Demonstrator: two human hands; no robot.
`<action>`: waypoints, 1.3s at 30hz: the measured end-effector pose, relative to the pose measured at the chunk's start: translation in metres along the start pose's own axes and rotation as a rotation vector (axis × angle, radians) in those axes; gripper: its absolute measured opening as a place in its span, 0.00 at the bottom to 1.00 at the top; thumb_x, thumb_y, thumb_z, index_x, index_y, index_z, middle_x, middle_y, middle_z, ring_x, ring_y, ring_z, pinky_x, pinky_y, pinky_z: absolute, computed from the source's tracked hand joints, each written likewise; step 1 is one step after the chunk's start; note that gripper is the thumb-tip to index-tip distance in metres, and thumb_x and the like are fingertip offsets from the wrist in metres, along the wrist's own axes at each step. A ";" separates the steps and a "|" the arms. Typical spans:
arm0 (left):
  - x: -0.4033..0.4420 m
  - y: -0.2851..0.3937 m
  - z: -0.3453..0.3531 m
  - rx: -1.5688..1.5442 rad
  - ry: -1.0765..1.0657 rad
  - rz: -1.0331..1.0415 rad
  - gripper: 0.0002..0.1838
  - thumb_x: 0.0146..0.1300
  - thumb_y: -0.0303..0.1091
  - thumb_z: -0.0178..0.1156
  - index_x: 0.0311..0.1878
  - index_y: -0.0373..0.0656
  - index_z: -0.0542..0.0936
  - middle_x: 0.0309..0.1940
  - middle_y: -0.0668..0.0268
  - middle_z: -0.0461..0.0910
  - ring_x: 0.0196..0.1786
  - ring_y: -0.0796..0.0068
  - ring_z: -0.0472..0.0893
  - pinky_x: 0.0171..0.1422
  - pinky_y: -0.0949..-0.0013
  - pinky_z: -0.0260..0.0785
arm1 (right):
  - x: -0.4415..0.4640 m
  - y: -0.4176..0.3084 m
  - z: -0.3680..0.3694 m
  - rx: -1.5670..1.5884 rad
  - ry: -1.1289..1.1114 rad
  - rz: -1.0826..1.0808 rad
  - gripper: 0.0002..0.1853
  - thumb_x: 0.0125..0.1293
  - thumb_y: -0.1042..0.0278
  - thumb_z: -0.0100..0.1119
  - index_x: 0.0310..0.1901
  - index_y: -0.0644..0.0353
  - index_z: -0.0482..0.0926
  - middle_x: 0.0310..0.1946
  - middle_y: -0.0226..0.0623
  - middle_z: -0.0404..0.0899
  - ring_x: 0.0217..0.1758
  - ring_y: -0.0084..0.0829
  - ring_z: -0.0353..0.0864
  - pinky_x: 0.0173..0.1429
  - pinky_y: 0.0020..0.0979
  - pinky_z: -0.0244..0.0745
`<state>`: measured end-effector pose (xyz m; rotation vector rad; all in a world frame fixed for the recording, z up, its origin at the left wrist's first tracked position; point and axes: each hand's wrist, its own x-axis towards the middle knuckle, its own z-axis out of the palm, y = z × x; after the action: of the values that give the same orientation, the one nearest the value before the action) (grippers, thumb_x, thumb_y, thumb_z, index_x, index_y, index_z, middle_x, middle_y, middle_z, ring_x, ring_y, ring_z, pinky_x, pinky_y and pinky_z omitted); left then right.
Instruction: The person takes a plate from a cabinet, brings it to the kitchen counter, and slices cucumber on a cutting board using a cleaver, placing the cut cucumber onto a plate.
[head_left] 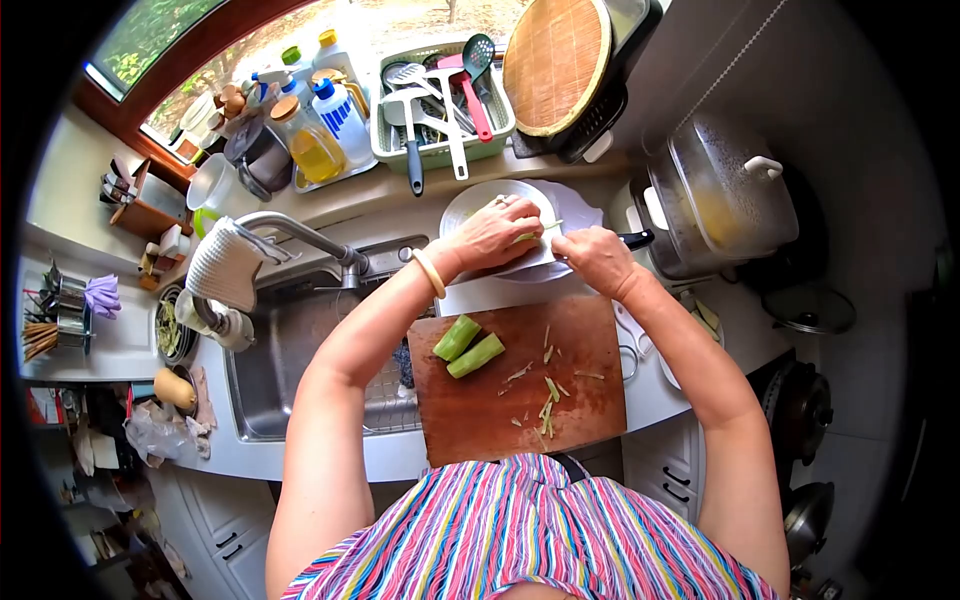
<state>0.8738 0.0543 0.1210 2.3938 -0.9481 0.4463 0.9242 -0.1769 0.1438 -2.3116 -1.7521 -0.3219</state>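
My left hand is over a white plate beyond the cutting board, its fingers closed over pale green pieces. My right hand is closed beside it at the plate's right; a black knife handle sticks out behind it, and a broad pale blade lies between the two hands. Two green peeled stem chunks rest on the wooden cutting board. Thin green strips are scattered on the board's right half.
A steel sink with a faucet is at the left. Behind stand bottles, a utensil basket and a round bamboo tray. A lidded clear steamer is at the right, near a glass lid.
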 end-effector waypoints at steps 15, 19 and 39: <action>0.001 -0.068 0.033 -0.040 0.050 -0.367 0.06 0.57 0.31 0.62 0.35 0.43 0.77 0.39 0.58 0.74 0.48 0.55 0.74 0.55 0.57 0.68 | 0.012 0.015 0.005 -0.049 -0.094 -0.047 0.05 0.58 0.71 0.54 0.36 0.50 0.74 0.24 0.29 0.76 0.30 0.31 0.82 0.34 0.32 0.75; -0.020 -0.058 0.015 -0.174 0.063 -0.352 0.07 0.57 0.32 0.63 0.37 0.43 0.77 0.41 0.59 0.74 0.49 0.56 0.74 0.56 0.57 0.67 | 0.000 0.021 0.005 -0.047 -0.086 0.000 0.04 0.59 0.71 0.54 0.35 0.49 0.74 0.23 0.28 0.76 0.30 0.30 0.81 0.33 0.32 0.75; -0.095 0.030 -0.003 -0.299 0.430 -0.767 0.08 0.66 0.31 0.58 0.36 0.34 0.77 0.29 0.57 0.77 0.30 0.68 0.75 0.36 0.68 0.68 | -0.118 -0.062 -0.048 0.260 -0.033 0.369 0.11 0.57 0.76 0.58 0.42 0.52 0.77 0.31 0.34 0.83 0.34 0.40 0.83 0.36 0.38 0.77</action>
<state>0.7857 0.0880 0.0890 2.0561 0.1078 0.4455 0.8318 -0.2833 0.1563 -2.3876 -1.2539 0.0090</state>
